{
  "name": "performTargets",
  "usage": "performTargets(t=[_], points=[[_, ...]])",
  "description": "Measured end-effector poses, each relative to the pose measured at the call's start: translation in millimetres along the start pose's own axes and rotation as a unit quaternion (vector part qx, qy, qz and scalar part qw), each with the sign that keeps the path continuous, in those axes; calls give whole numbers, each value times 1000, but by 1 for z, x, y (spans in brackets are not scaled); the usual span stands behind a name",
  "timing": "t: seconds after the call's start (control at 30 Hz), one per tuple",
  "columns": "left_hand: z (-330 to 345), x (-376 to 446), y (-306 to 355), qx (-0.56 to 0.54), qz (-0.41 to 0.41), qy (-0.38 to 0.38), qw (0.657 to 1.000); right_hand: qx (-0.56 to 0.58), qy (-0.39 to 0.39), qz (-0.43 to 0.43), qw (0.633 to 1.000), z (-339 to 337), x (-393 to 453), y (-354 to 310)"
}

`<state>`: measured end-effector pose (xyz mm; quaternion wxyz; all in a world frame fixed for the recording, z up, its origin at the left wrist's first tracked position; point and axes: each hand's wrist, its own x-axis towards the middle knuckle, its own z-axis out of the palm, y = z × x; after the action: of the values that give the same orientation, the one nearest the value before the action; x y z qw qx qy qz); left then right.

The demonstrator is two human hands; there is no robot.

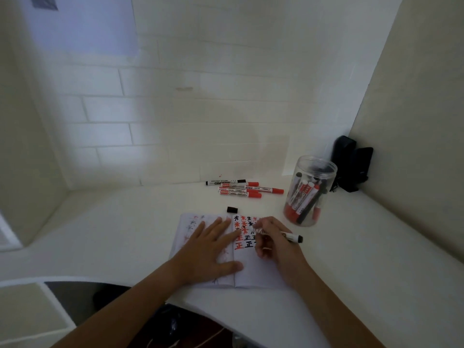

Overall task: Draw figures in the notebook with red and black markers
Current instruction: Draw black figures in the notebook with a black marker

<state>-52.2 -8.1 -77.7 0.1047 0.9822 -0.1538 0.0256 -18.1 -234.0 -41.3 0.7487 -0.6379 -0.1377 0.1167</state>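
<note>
A person's left hand (209, 249) lies flat with fingers spread on an open notebook (253, 271) at the bench (130, 222) edge, while the right hand (273, 241) pinches a black marker (291, 236), tip on the right page among red and black figures. The black cap (232, 210) sits loose just off the notebook at 12 o'clock, spare markers (241, 189) beyond it and a jar (310, 190) at 2 o'clock. Risks: the writing hand could smear fresh ink it rests over, the page could shift if the flat hand lifts, and the cap could roll away.
</note>
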Motion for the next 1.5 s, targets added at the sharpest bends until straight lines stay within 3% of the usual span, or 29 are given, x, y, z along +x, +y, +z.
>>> performTargets(t=[0.47,0.9,1.13,1.5], points=[[3,3,0,-20,-11,12,1000,-248,44,-42,967,18,-8,14],[3,3,1,-23,-14,10,1000,-271,41,-34,961,19,-9,14],[2,3,1,-36,-15,9,999,-248,83,-6,965,16,-10,13],[1,2,1,-35,-10,7,999,-252,53,-3,966,16,-10,11]])
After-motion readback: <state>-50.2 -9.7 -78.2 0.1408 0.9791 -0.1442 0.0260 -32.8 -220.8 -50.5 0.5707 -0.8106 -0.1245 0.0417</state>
